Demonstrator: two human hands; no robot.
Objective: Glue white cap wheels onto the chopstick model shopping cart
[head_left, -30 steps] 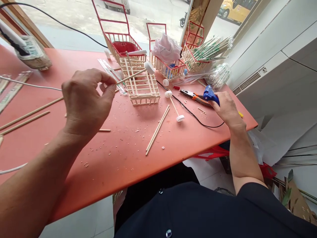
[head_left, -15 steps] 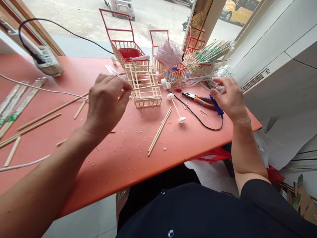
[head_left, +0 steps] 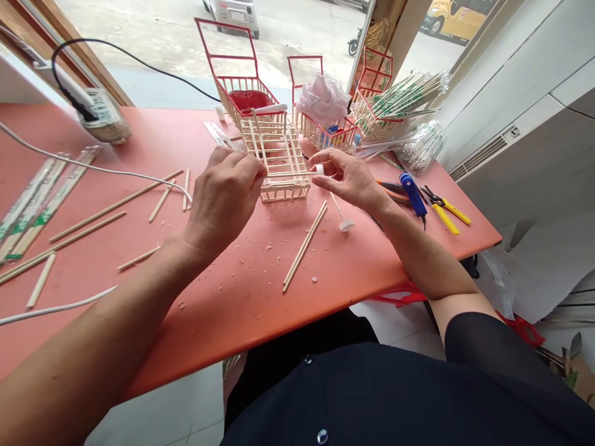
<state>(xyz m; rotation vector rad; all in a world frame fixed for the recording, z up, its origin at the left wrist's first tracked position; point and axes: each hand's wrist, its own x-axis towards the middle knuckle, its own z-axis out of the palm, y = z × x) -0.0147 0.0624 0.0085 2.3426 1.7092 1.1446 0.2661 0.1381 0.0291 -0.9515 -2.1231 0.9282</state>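
Note:
My left hand (head_left: 226,193) pinches one end of a thin wooden stick (head_left: 288,174) that carries a small white wheel (head_left: 320,169) at its other end. My right hand (head_left: 349,179) closes its fingertips on that wheel end. Both hands hold the stick level just in front of an unpainted wooden stick basket (head_left: 277,160) on the orange table (head_left: 242,272). A second stick with white wheels (head_left: 341,218) lies on the table under my right wrist.
Red-trimmed stick baskets (head_left: 242,93) stand at the back, one holding white cloth (head_left: 322,99). A blue glue gun (head_left: 413,193), orange pliers and yellow cutters (head_left: 444,209) lie at the right. Loose sticks (head_left: 304,246), packed chopsticks (head_left: 35,204), a power strip (head_left: 100,111) and cables lie around.
My right hand let go of the blue glue gun, which now lies on the table, and moved left to take the wheel end of the stick. My left hand brought the stick rightward.

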